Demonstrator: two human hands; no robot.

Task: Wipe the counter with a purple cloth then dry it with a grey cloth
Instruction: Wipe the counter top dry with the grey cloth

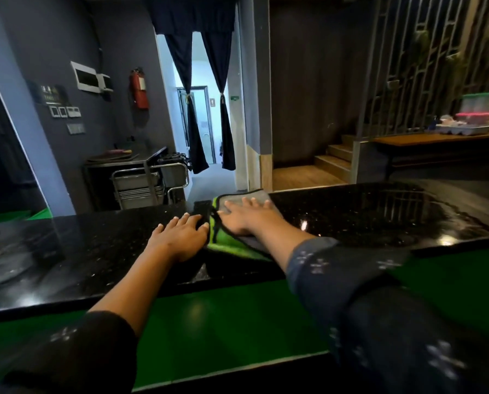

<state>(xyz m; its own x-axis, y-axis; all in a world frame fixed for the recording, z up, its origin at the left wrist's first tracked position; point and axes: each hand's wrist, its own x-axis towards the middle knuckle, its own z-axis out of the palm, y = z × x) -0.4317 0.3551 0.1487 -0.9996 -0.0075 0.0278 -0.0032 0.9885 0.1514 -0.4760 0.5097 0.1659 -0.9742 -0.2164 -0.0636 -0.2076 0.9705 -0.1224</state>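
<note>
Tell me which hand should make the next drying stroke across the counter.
Right. The right hand already lies flat on the grey cloth, while the left hand rests on the bare counter beside it.

Glossy black speckled stone counter (379,220); soft matt grey-and-green cloth (237,243); shiny metal trolley (149,183).

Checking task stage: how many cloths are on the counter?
1 visible: a grey cloth with a green underside, spread at the counter's far edge under the flat right hand. No purple cloth shows; the left hand rests on bare counter beside it.
</note>
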